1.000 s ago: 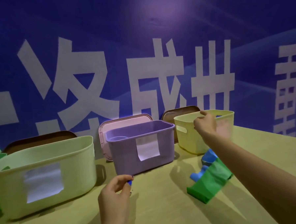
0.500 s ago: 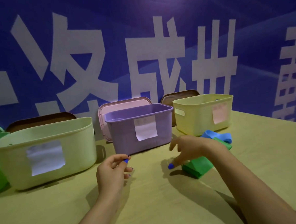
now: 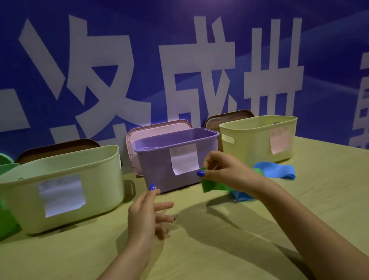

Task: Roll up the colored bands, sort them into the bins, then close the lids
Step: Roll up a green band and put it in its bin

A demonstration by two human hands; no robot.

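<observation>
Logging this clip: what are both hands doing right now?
Left hand: open, empty, fingers spread above the table.
Right hand: pinching the green band, lifted.

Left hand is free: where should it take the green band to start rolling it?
Probably its loose lower corner, approached from the left. The right hand already pinches the green band at the top edge, so that end hangs free toward the open left hand.

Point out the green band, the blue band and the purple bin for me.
Green band (image 3: 209, 184), head view, on the fold hanging below the right hand.
Blue band (image 3: 275, 170), head view, on the flat loop lying on the table.
Purple bin (image 3: 157, 169), head view, on its front wall left of the paper label.
</observation>
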